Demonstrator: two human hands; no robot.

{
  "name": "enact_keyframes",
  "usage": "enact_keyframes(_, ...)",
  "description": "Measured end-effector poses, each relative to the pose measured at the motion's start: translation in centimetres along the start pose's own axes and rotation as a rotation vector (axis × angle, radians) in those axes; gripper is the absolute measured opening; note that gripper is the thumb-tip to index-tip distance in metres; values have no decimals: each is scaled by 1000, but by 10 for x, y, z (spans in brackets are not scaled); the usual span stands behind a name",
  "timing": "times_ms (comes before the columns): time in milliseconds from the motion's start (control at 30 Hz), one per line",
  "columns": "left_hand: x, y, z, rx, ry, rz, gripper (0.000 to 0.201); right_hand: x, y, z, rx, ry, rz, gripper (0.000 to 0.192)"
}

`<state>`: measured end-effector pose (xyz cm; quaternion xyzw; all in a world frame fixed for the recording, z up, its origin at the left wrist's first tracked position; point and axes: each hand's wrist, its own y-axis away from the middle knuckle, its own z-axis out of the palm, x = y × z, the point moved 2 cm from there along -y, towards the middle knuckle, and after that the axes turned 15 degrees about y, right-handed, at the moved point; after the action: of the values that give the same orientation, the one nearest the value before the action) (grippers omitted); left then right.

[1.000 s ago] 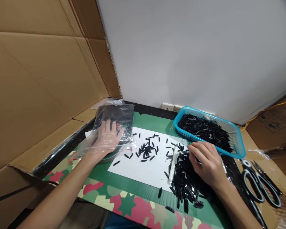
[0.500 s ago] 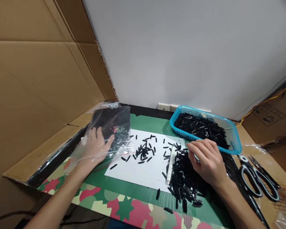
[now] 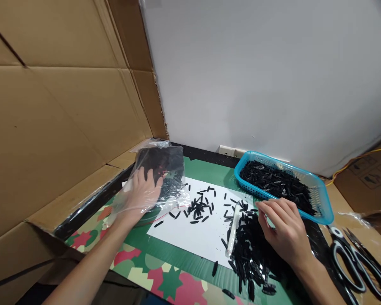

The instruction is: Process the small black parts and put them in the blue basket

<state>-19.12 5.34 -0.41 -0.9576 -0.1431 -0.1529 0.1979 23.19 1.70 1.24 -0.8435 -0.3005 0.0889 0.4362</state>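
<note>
Green bench (image 3: 206,169): colourfully patterned edge
Smooth grey wall (image 3: 257,76): twelve o'clock
Left hand (image 3: 145,190): fingers apart, under clear plastic bag (image 3: 173,184)
Right hand (image 3: 285,231): curled near slender black slivers (image 3: 243,250), pinch unclear

The bench (image 3: 206,168) has a green top with a patterned near edge (image 3: 170,277). On it lie a white sheet (image 3: 186,235) scattered with black pieces (image 3: 197,207), a clear plastic bag (image 3: 172,178) overlapping the sheet's left side, a pile (image 3: 249,245) of similar pieces at its right, and a blue basket (image 3: 328,207) behind.
</note>
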Motion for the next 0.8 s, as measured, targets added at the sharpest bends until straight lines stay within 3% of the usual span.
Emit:
enact_keyframes(300, 17, 28, 3, -132, -24, 39, 68, -3, -1, -6, 48, 17, -28, 18)
enact_keyframes(467, 16, 29, -5, -117, -72, 101, 71, -1, 0, -4, 58, 29, -21, 18)
enact_keyframes(633, 16, 32, 2, -116, -120, 131, 68, 1, 2, -4, 53, 35, -20, 21)
enact_keyframes(800, 24, 28, -3, -117, -174, 167, 56, 2, 2, -6, 52, 60, 9, 23)
